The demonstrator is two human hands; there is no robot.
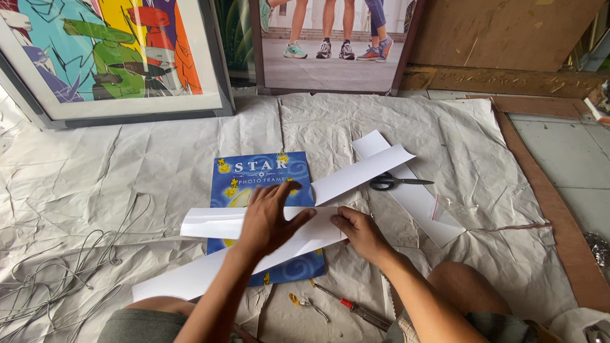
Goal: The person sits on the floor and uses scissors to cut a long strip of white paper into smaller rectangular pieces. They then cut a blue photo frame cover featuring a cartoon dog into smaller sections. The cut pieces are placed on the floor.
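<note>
Two hands: both on white paper strips (pixel 279 232) atop blue package (pixel 264 184).
Left hand (pixel 270 222): spread flat, pressing.
Right hand (pixel 359 232): pinching strip edge; may tear/crease.
Scissors (pixel 397 182): apart, on the floor's paper sheet.

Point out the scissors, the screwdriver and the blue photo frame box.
scissors (pixel 399 182), head view, on the pivot where handles meet blades.
screwdriver (pixel 362 312), head view, on the handle beyond its red band.
blue photo frame box (pixel 260 178), head view, on the bare upper part of its lid.
</note>
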